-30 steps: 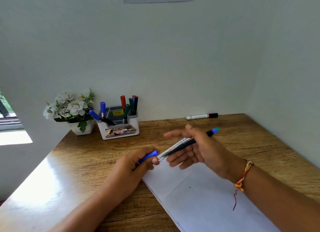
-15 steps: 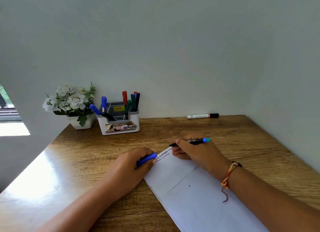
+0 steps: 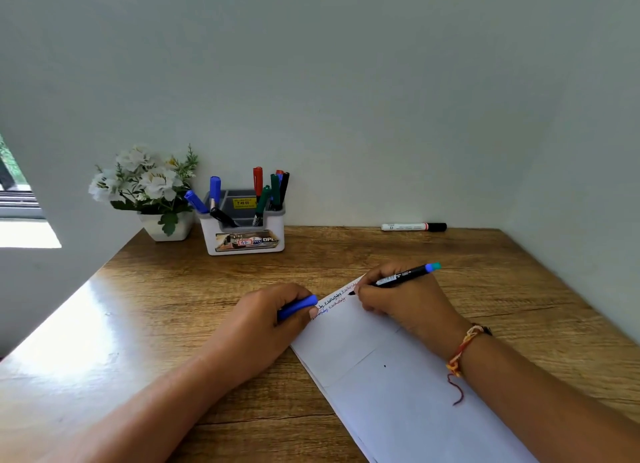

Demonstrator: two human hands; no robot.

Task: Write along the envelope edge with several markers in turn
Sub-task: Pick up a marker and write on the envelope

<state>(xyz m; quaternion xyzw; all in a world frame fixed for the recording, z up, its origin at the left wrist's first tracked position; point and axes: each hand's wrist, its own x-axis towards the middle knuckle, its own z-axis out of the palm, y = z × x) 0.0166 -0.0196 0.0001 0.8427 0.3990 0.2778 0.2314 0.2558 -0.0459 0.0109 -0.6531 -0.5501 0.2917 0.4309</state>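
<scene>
- The right hand (image 3: 401,301) is pinching a thin black marker (image 3: 403,276) in a writing grip. Its tip sits at the far end of the white envelope (image 3: 398,390), just past the lines of writing (image 3: 335,298) there. I can't quite tell if it's touching the paper.
- The left hand (image 3: 263,320) is curled round a blue cap (image 3: 298,307), and its thumb looks to be pinning the envelope's far-left corner.
- The envelope lies slanted across the middle of the desk (image 3: 173,307) and runs back toward the near edge and out of sight.
- Biggest worry imo: the writing hugs the envelope's far edge, so one wobble could run the tip off onto the wood.
- The heel of the right hand is parked on the paper just below those lines. If the ink's wet, dragging the hand sideways could smear it.
- Only one corner looks held down, so a hard stroke might pivot the whole envelope and bend the line.
- That cap is gripped by the same hand that's doing the pinning. If it slips, it could roll away across the desk.
- The holder (image 3: 244,234) with the other markers sits toward the back-left corner, and a loose marker (image 3: 414,226) lies along the back edge. Both are well apart from the envelope, so reaching over for a swap could brush a forearm across the fresh writing.
</scene>
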